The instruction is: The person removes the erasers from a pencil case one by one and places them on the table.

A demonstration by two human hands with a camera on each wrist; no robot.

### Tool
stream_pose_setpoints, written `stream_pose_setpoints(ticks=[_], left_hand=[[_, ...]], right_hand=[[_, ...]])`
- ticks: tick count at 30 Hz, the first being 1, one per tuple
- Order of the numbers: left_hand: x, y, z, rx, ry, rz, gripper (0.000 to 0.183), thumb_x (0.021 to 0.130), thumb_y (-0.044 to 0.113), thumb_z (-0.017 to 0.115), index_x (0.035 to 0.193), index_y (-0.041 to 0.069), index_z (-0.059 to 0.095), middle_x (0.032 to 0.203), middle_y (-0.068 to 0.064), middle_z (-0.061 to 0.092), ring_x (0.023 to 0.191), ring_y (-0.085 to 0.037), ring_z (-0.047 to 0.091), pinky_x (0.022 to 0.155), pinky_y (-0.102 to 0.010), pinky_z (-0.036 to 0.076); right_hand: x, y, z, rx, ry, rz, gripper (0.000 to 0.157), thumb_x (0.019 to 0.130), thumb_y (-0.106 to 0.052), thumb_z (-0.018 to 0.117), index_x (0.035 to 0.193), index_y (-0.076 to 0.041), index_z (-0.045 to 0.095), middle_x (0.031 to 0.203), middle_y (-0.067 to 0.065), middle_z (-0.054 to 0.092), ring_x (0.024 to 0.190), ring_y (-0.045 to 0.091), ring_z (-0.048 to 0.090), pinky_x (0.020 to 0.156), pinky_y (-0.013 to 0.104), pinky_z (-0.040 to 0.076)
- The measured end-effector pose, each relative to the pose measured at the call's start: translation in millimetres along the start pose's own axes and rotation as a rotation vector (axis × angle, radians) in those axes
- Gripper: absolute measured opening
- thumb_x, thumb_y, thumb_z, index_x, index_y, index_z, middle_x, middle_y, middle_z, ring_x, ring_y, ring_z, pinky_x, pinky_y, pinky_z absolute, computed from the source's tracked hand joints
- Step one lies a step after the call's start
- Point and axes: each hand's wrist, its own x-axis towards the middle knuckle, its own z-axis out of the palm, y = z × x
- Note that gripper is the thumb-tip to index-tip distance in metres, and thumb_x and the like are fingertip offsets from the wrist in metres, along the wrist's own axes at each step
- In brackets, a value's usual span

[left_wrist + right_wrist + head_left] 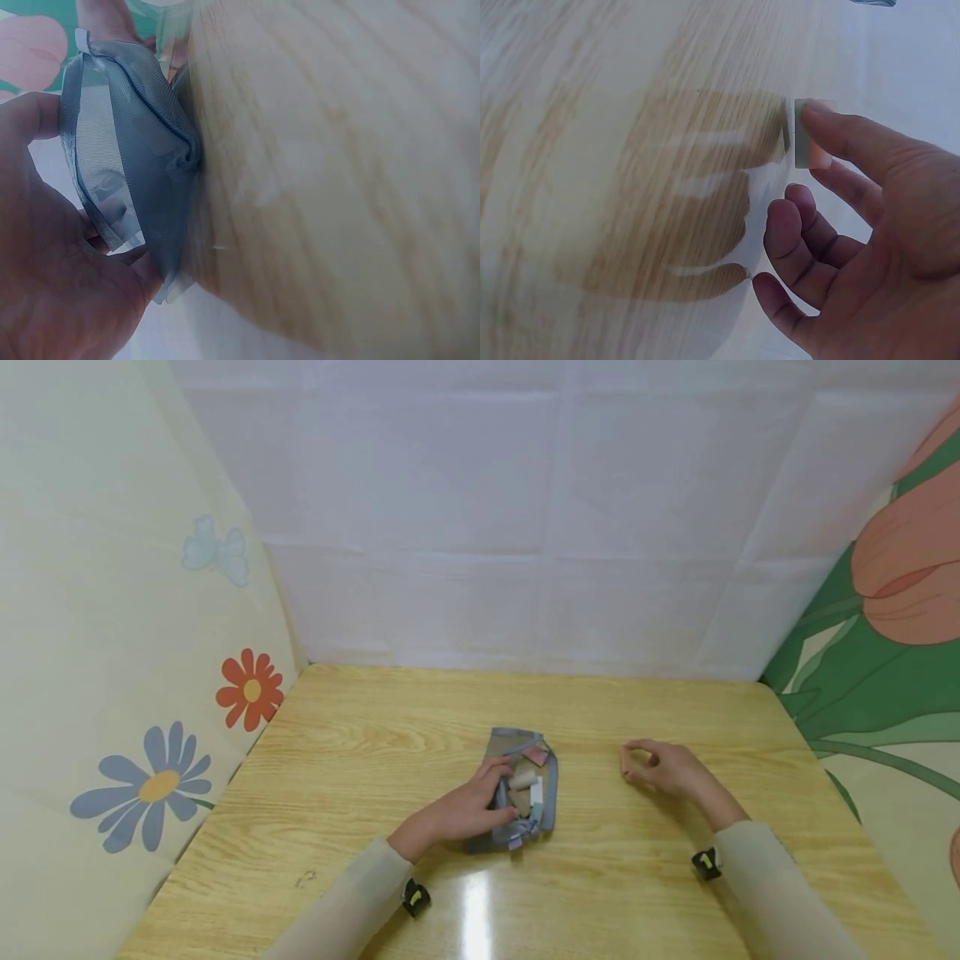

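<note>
A grey mesh zip pouch (551,789) lies on the table, its mouth spread and several small blocks showing inside. Among them are a pinkish block (536,754) and a pale rounded one (522,780). My left hand (467,810) holds the pouch by its left side, thumb at the near end and fingers farther up. In the left wrist view the hand wraps the edge of the pouch (154,150). Off to the right, my right hand (670,770) pinches a small orange block (817,154) between thumb and index finger, close over the table; its other fingers curl loosely.
The wooden table (360,760) meets a white cloth wall (450,527) at the back. Flower-printed cloths flank it, the left one (75,610) with daisies and the right one with large tulips (911,552). Dark wrist devices (416,898) sit at both sleeves.
</note>
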Motion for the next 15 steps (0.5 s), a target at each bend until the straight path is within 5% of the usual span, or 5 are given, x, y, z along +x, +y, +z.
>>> stream_pose_setpoints(ticks=[15], left_hand=[[-1.7,0.2,-0.2,0.003,0.001,0.006,0.07,0.098,0.05,0.052,0.151,0.007,0.035,0.167,-0.006,0.014,0.143,-0.029,0.039,0.11,-0.045,0.043]], right_hand=[[2.2,2.5,0.3,0.026,-0.031,0.025,0.061,0.092,-0.028,0.075,0.144,-0.005,0.053,0.11,0.025,0.064,0.084,0.025,0.059,0.068,0.039,0.049]])
